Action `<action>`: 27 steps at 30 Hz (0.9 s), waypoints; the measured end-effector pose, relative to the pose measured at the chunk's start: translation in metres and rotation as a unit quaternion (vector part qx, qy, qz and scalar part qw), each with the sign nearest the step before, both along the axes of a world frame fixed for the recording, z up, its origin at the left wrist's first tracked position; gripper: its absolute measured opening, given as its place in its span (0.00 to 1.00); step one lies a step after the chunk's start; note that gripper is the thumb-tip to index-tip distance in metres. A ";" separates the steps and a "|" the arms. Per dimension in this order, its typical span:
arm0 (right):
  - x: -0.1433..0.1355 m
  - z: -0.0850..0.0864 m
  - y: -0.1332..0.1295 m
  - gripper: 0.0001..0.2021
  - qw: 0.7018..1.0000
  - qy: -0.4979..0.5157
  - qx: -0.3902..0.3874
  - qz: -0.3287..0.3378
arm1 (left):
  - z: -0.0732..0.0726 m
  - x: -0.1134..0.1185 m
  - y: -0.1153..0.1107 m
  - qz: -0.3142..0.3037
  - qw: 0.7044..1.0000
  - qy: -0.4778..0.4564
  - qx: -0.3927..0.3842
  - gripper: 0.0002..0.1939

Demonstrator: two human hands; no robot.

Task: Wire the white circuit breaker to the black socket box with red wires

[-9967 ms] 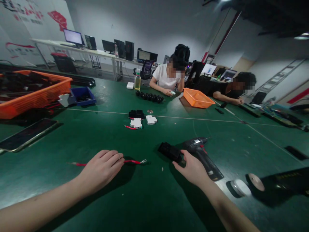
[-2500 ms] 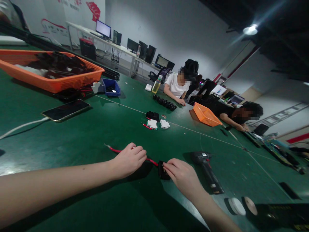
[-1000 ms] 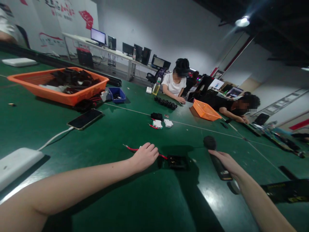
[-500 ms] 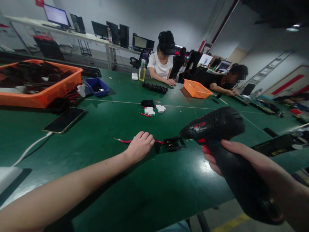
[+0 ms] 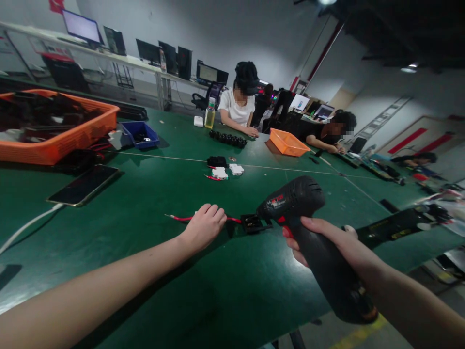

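Note:
My right hand [image 5: 319, 237] is wrapped round the handle of a black cordless screwdriver [image 5: 290, 198] with red markings, one finger by its red trigger. The tool's nose points left, at or just above a small black plastic housing [image 5: 251, 223] on the table; whether its tip touches cannot be seen. A red wire [image 5: 232, 219] runs from the housing under my left hand [image 5: 205, 224], and its bare end comes out on the far side. The fingers of my left hand are curled down over the wire, which they hide in part.
An orange basket [image 5: 61, 148] of dark parts, a blue bin [image 5: 140, 134] and a phone [image 5: 85, 184] with a white cable lie left. Ahead are white connectors [image 5: 220, 173], a bottle [image 5: 209, 114], an orange tray [image 5: 288, 143] and co-workers. A long black device [image 5: 392, 227] lies right.
The screwdriver in my right hand has moved left and its nose has come to the black housing. My left hand stays on the red wire. The view has shifted slightly.

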State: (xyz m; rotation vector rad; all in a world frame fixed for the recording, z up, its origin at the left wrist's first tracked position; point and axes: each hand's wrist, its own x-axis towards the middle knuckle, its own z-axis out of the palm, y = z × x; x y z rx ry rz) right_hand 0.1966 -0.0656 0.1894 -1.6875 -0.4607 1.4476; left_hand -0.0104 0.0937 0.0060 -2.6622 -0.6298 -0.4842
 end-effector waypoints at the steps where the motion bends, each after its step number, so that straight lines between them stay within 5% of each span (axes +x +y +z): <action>1: 0.000 -0.001 0.001 0.13 1.000 0.004 -0.003 0.003 | -0.001 0.000 0.001 0.000 1.000 -0.001 0.001 0.07; 27: 0.010 -0.010 0.006 0.14 0.999 0.026 0.025 0.023 | -0.002 0.001 0.001 0.004 1.000 0.004 0.004 0.07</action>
